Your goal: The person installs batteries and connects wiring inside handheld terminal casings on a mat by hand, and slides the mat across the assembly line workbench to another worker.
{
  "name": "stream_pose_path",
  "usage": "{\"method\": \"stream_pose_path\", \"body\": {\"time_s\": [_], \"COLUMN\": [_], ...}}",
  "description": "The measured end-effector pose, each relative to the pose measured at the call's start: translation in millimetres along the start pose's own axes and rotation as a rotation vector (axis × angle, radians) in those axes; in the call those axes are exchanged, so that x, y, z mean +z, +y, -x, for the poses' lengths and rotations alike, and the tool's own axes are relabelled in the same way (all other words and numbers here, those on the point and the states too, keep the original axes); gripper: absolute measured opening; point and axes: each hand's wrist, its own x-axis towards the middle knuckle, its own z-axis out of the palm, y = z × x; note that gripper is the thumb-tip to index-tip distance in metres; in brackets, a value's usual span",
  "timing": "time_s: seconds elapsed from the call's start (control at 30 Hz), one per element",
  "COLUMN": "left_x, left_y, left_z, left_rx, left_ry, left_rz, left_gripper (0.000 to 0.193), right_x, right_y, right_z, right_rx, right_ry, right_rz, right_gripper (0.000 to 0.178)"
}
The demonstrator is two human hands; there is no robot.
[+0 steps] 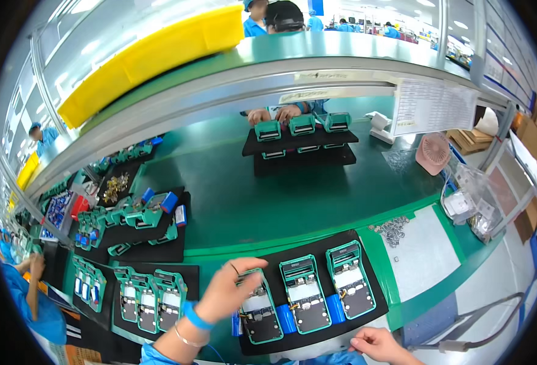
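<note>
My left hand (pixel 230 289), with a blue wristband, reaches over the upper end of the leftmost device housing (pixel 262 316). Its fingers are stretched out, the index finger and thumb apart; whether they touch the housing is unclear. A middle housing (pixel 308 304) and a right housing (pixel 352 283) lie beside it on a black foam board (pixel 375 316), all green-rimmed with exposed parts. Blue battery packs (pixel 335 309) sit between them. Close to the board's near edge is my right hand (pixel 379 345), thumb and index finger pressed together; anything between them is too small to make out.
Left, more housings (pixel 146 304) lie on black boards. Small metal pieces (pixel 392 231) are heaped by a white sheet (pixel 423 255) at right. Across the bench, another person's hands (pixel 280 114) are behind stacked boards (pixel 305 164). A pink fan (pixel 432 153) stands far right, under a metal shelf.
</note>
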Motion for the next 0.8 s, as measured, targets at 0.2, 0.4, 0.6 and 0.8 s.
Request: {"method": "stream_pose_path", "body": {"time_s": [0.2, 0.4, 0.6, 0.8], "left_x": [-35, -13, -13, -35], "left_y": [-79, -63, -60, -82], "left_z": [-67, -77, -68, -42], "left_rx": [-0.159, -0.203, 0.030, -0.215], "left_ry": [-0.242, -0.213, -0.120, -0.082], "left_rz": [-0.261, -0.308, -0.269, 0.004], "left_gripper": [0.039, 0.041, 0.032, 0.033], "right_x": [27, 31, 32, 38], "right_y": [29, 8, 14, 27], "right_z": [-11, 9, 15, -8], "right_rx": [-0.140, -0.034, -0.063, -0.237], "right_ry": [0.149, 0.065, 0.021, -0.018], "right_rz": [-0.299, -0.551, -0.705, -0.780], "right_gripper": [0.023, 0.040, 0.041, 0.046]}}
